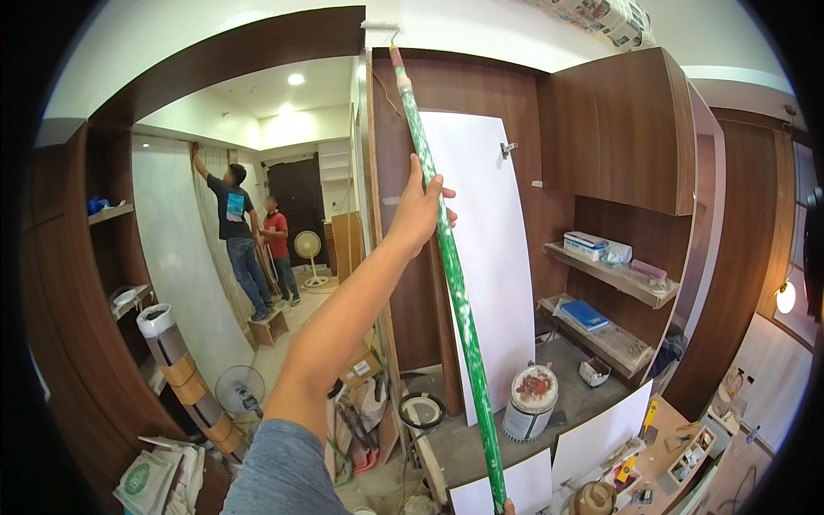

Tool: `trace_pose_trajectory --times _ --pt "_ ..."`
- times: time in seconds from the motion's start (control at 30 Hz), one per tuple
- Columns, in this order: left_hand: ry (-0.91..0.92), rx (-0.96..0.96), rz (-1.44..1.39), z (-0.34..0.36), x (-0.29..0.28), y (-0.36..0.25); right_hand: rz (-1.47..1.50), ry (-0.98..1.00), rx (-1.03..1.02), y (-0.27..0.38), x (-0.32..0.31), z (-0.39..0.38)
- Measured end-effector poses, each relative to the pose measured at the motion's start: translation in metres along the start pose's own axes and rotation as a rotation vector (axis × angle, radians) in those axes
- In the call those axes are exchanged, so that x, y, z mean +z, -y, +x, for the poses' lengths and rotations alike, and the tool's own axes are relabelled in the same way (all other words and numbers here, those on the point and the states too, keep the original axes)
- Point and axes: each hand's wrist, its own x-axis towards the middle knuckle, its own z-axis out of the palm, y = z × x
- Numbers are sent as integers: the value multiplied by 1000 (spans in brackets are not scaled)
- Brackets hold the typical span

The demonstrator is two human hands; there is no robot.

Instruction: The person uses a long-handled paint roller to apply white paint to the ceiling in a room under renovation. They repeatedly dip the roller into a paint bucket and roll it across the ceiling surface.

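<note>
A long green pole (455, 283), speckled with white paint, rises from the bottom edge toward the ceiling. At its top end a white paint roller (380, 27) lies against the white surface above the dark wooden frame. My left hand (419, 213) is closed around the pole's upper half, with the arm stretched up and forward. Of my right hand (509, 507) only a small part shows at the lower edge, against the pole's low end; most of it is hidden. Behind the pole leans a tall white panel (489, 275) with a metal hinge.
A paint-stained bucket (530, 402) stands on the grey counter (566, 356). Right are shelves (601, 266) under a brown cabinet (618, 129). Two people (236, 223) work in the room beyond, one on a stool (269, 326). A wrapped roll (184, 369) and fan (240, 390) stand left.
</note>
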Motion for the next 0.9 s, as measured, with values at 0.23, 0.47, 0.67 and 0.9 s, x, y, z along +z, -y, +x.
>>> trace_pose_trajectory --times 0.23,0.47,0.67,0.9 --pt "-11 81 -114 8 25 -37 -278 -31 -385 172 -9 37" --pt "53 161 -162 9 52 -82 -385 -113 -626 305 -33 98" --pt "138 177 -203 8 81 -101 -386 -204 -734 419 -50 154" --pt "143 286 -173 35 95 -116 -346 -202 -740 518 -63 183"
